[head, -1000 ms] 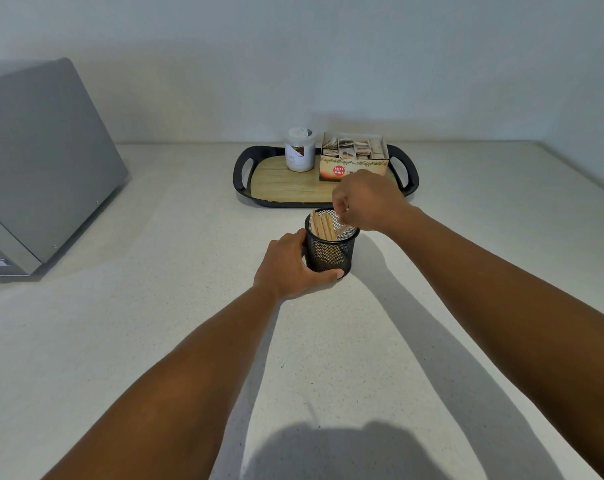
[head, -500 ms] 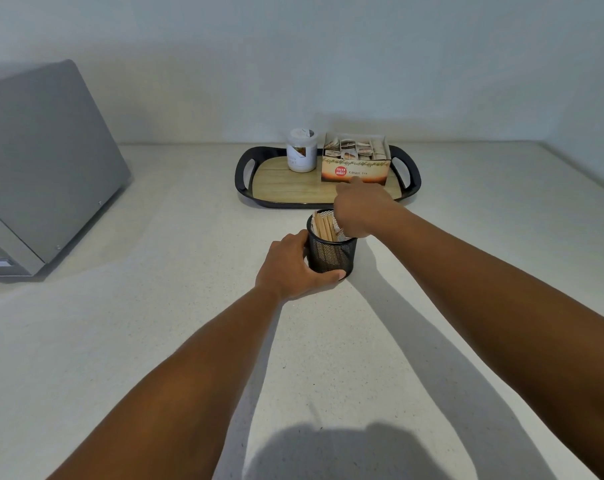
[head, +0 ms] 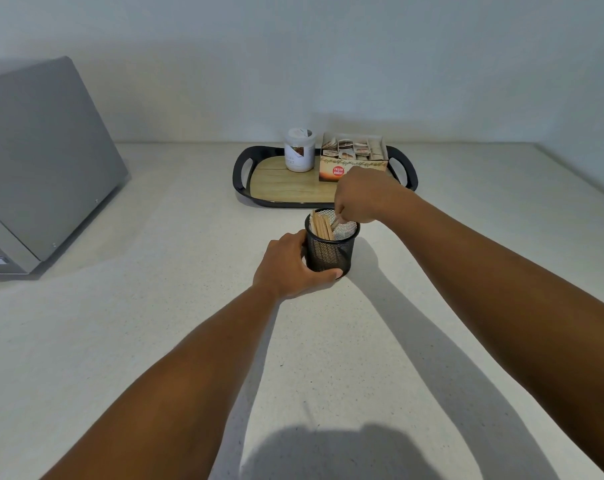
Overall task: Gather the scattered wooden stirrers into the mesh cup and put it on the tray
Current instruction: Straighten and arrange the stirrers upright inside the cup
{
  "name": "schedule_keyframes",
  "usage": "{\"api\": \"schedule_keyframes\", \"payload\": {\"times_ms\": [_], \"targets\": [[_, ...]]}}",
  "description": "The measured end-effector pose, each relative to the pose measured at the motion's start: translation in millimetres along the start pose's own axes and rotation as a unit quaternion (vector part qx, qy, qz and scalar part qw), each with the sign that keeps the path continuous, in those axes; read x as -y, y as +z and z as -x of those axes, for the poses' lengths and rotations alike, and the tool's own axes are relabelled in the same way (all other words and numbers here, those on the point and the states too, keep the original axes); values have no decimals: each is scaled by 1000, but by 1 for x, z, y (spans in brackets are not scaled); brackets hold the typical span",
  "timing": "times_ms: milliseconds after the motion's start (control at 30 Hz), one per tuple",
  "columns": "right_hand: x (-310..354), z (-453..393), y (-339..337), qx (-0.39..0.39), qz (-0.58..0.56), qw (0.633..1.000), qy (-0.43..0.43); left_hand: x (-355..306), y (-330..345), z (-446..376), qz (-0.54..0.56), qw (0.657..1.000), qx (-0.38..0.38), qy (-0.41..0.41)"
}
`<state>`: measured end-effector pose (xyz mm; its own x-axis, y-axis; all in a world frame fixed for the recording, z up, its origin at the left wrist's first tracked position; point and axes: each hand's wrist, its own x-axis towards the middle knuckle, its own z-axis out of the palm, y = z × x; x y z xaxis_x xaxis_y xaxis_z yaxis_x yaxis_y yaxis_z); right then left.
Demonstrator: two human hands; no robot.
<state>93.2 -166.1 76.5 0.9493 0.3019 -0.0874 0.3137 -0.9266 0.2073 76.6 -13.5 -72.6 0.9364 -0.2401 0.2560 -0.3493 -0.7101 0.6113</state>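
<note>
At the far left we see a grey slanted appliance (head: 41, 161) on the pale counter (head: 155, 341), sitting where it sat half a second ago.

Moving right, our left hand (head: 286, 266) is wrapped around the near-left side of the black mesh cup (head: 331, 249), thumb curled along its base and fingers behind it, gripping it just as in the two earlier frames. The cup stands upright on the counter, just in front of the tray (head: 245, 181) and not touching it; it has not moved. Inside it, a bundle of wooden stirrers (head: 321, 226) leans against the left wall, their tops rising slightly above the rim.

Above the cup's right rim, our right hand (head: 359, 199) hangs with fingers curled downward. Half a second ago it sat lower, covering the right part of the opening; now it has lifted a little and drifted right, so more of the cup's inside shows. A pale sliver shows just under the fingertips over the opening, but we cannot tell whether it is a stirrer being pinched or something merely behind the fingers.

Behind the hands, the black-rimmed tray with its wooden floor holds a white jar (head: 299, 150) on the left and an open box of sachets (head: 354, 155) to its right, both unchanged.
</note>
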Motion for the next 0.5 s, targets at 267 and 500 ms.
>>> {"api": "schedule_keyframes", "payload": {"times_ms": [267,500], "targets": [[-2,4,-16,-13,42,999,3,0,-1,0,2,1000,-1,11],[4,5,-21,3,71,997,3,0,0,-1,0,1000,-2,5]]}}
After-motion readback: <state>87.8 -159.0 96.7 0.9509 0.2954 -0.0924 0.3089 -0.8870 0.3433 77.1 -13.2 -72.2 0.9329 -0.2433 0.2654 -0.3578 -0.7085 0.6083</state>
